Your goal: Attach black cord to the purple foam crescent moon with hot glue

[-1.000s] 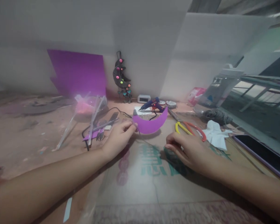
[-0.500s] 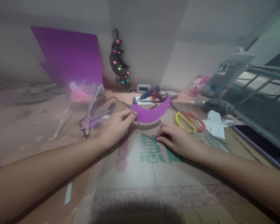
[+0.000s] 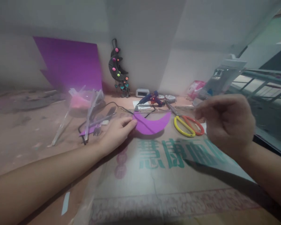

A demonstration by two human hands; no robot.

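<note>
My left hand (image 3: 121,129) pinches a purple paper crescent (image 3: 152,125) near its left end, holding it just over the cardboard. Dark grey yarn (image 3: 136,108) is wound round that end's tip, and a thin dark line slants across the crescent's face. My right hand (image 3: 227,120) is raised at the right, blurred by motion, its fingers curled together in a pinch. The yarn strand is too faint to follow all the way to those fingers. Scissors (image 3: 184,126) with yellow and orange handles lie between the crescent and my right hand.
A glue gun (image 3: 151,99) with a lit red light rests behind the crescent, beside a small white clock (image 3: 142,92). A decorated dark crescent (image 3: 117,68) hangs on the wall. Purple card (image 3: 70,65) leans at the left, behind glue sticks (image 3: 90,114) and a pink-filled bag (image 3: 81,101).
My right hand has lifted from the cardboard and swung up to the right, away from the crescent. My left hand keeps its pinch on the crescent. The view has tilted slightly upward.
</note>
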